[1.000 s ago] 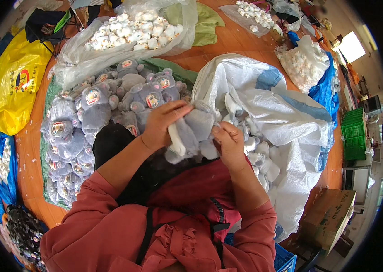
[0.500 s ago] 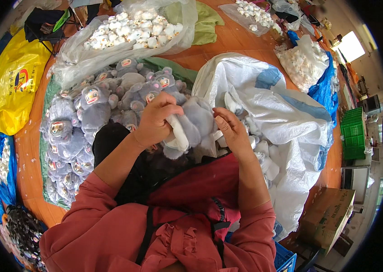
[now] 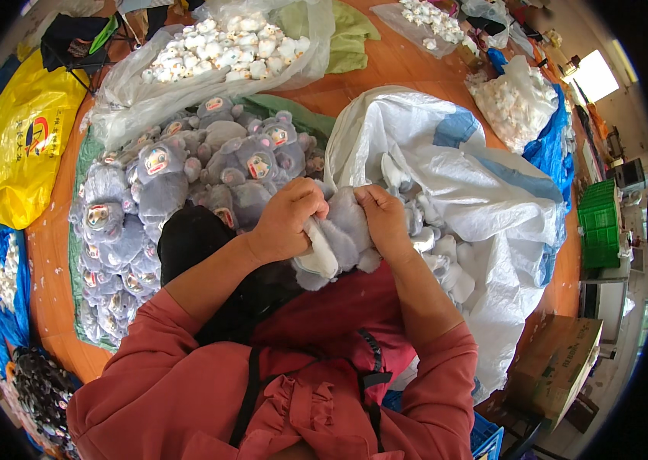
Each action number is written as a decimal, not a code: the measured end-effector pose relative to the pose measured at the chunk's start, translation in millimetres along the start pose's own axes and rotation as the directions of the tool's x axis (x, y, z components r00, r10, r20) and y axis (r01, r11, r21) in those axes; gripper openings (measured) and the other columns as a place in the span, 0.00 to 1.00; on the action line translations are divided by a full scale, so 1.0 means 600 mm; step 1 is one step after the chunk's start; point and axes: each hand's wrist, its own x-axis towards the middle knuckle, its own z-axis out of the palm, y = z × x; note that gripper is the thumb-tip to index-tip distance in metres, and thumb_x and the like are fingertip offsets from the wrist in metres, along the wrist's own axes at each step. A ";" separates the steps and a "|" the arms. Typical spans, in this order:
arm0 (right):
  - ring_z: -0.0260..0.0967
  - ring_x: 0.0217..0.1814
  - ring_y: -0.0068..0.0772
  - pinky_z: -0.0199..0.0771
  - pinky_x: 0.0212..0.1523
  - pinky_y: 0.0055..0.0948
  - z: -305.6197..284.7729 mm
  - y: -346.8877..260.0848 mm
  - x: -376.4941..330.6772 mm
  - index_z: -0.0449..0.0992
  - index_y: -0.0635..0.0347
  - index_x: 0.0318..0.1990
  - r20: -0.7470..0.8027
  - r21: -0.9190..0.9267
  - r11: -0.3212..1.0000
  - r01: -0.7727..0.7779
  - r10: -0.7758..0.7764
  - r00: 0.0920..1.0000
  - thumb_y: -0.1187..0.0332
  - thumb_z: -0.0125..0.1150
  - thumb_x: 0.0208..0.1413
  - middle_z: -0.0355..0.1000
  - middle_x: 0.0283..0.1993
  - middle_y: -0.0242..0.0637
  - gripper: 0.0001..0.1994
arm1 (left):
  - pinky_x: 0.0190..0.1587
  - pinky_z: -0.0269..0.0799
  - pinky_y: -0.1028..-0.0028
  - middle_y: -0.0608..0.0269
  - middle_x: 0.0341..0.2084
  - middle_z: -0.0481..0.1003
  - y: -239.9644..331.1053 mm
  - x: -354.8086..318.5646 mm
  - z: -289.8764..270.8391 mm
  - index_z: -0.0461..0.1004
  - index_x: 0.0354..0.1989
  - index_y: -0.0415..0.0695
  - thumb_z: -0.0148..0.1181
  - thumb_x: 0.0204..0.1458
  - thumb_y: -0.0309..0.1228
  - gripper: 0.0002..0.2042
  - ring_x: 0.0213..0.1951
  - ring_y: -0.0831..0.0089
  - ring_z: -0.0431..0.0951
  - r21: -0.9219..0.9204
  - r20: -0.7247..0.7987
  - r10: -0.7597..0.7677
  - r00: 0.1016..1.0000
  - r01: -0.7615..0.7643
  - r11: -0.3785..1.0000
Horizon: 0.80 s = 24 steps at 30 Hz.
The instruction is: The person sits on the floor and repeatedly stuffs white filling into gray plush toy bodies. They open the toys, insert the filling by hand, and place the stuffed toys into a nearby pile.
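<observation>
Between my hands, above my lap, is a grey plush piece point(image 3: 345, 230) with a flat white part on its near left side. My left hand point(image 3: 291, 218) is closed on its left edge, fingers curled in. Pinching the right upper side of the same piece is my right hand point(image 3: 383, 221), thumb on top. To the left lies a heap of grey plush toys point(image 3: 157, 165) with small coloured faces. By my right hand, white and grey plush pieces point(image 3: 446, 264) fill the opening of a large white woven sack point(image 3: 423, 138).
Beyond the toy heap, a clear plastic bag point(image 3: 128, 100) holds many small white pieces point(image 3: 224, 50). A yellow bag point(image 3: 32, 138) lies at the far left. On the right are a green crate point(image 3: 601, 226) and a cardboard box point(image 3: 557, 368). A blue crate point(image 3: 485, 437) stands near my right side.
Both hands have come nearer to me with the plush piece, the left also moving right. My right hand's fingers have gone from loosely spread to gripping the piece.
</observation>
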 end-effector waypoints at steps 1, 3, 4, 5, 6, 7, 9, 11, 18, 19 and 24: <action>0.63 0.29 0.20 0.68 0.34 0.25 -0.002 0.001 0.002 0.79 0.68 0.37 -0.032 -0.004 1.000 0.014 -0.014 0.999 0.64 0.58 0.63 0.72 0.26 0.31 0.13 | 0.34 0.68 0.64 0.61 0.26 0.68 0.002 0.000 0.001 0.67 0.28 0.44 0.66 0.29 0.20 0.17 0.33 0.57 0.72 -0.029 0.008 -0.008 1.000 0.008 1.000; 0.63 0.29 0.19 0.67 0.34 0.24 -0.016 0.000 0.010 0.79 0.68 0.37 -0.047 0.021 0.998 -0.067 0.068 0.997 0.64 0.59 0.63 0.72 0.26 0.30 0.13 | 0.34 0.68 0.64 0.61 0.26 0.68 0.010 -0.003 0.002 0.68 0.30 0.44 0.66 0.28 0.19 0.17 0.34 0.57 0.72 -0.087 0.024 -0.023 0.999 0.025 0.996; 0.63 0.29 0.19 0.67 0.34 0.24 -0.024 -0.001 0.015 0.79 0.68 0.38 -0.054 0.034 0.994 -0.107 0.108 0.993 0.64 0.59 0.62 0.72 0.26 0.30 0.13 | 0.34 0.68 0.64 0.60 0.27 0.68 0.013 -0.003 0.001 0.68 0.30 0.44 0.65 0.29 0.19 0.17 0.34 0.57 0.72 -0.098 0.056 -0.033 0.998 0.038 0.994; 0.62 0.29 0.19 0.67 0.33 0.23 -0.032 -0.004 0.019 0.79 0.67 0.38 -0.030 0.123 0.967 -0.223 0.228 0.973 0.63 0.59 0.62 0.72 0.27 0.28 0.13 | 0.34 0.69 0.64 0.60 0.27 0.68 0.015 -0.004 -0.001 0.69 0.31 0.44 0.65 0.29 0.18 0.18 0.34 0.57 0.73 -0.109 0.089 -0.043 0.995 0.052 0.993; 0.62 0.30 0.18 0.66 0.34 0.21 -0.039 0.001 0.022 0.80 0.67 0.39 -0.025 0.125 0.961 -0.245 0.250 0.968 0.63 0.59 0.63 0.73 0.28 0.27 0.13 | 0.34 0.69 0.64 0.60 0.27 0.68 0.019 -0.003 -0.001 0.69 0.32 0.45 0.65 0.29 0.18 0.18 0.34 0.56 0.73 -0.120 0.122 -0.052 0.991 0.066 0.991; 0.63 0.31 0.17 0.66 0.34 0.20 -0.045 0.009 0.025 0.80 0.66 0.39 -0.020 0.126 0.955 -0.267 0.272 0.962 0.63 0.58 0.64 0.73 0.29 0.26 0.13 | 0.34 0.69 0.65 0.60 0.28 0.69 0.025 -0.002 -0.001 0.70 0.33 0.44 0.65 0.30 0.17 0.18 0.33 0.57 0.73 -0.150 0.136 -0.069 0.988 0.089 0.985; 0.63 0.32 0.16 0.66 0.35 0.18 -0.054 0.023 0.030 0.81 0.65 0.40 -0.007 0.119 0.946 -0.302 0.305 0.952 0.62 0.57 0.65 0.74 0.31 0.25 0.13 | 0.34 0.70 0.67 0.60 0.30 0.70 0.035 -0.001 -0.002 0.71 0.34 0.43 0.64 0.31 0.14 0.18 0.33 0.59 0.72 -0.207 0.165 -0.101 0.981 0.134 0.969; 0.65 0.32 0.16 0.66 0.35 0.18 -0.059 0.033 0.034 0.81 0.65 0.41 0.010 0.101 0.939 -0.328 0.328 0.944 0.60 0.57 0.65 0.75 0.32 0.25 0.15 | 0.34 0.69 0.66 0.59 0.30 0.69 0.030 -0.004 0.002 0.71 0.35 0.43 0.62 0.31 0.14 0.19 0.33 0.57 0.73 -0.134 0.036 -0.083 0.996 0.087 0.987; 0.67 0.33 0.19 0.68 0.35 0.21 -0.025 -0.001 0.037 0.80 0.65 0.41 0.030 0.149 0.915 -0.374 0.374 0.927 0.58 0.58 0.63 0.75 0.33 0.29 0.16 | 0.34 0.69 0.67 0.57 0.30 0.67 0.005 -0.015 0.007 0.74 0.34 0.41 0.58 0.31 0.13 0.17 0.32 0.58 0.72 0.148 -0.298 0.031 0.954 0.014 0.989; 0.67 0.34 0.18 0.67 0.36 0.20 -0.021 -0.004 0.040 0.80 0.64 0.41 -0.011 0.077 0.936 -0.343 0.345 0.938 0.59 0.59 0.63 0.76 0.34 0.28 0.15 | 0.34 0.69 0.67 0.57 0.31 0.67 0.005 -0.016 0.006 0.73 0.33 0.41 0.57 0.31 0.13 0.17 0.32 0.58 0.72 0.145 -0.313 -0.012 0.950 0.061 0.988; 0.69 0.38 0.17 0.68 0.39 0.19 -0.028 0.025 0.041 0.80 0.61 0.39 -0.136 0.221 0.975 0.016 0.015 0.991 0.72 0.63 0.59 0.76 0.36 0.28 0.04 | 0.31 0.65 0.69 0.55 0.31 0.66 0.003 -0.004 -0.011 0.72 0.30 0.41 0.56 0.33 0.11 0.14 0.30 0.60 0.69 0.213 -0.387 -0.094 0.917 0.188 0.959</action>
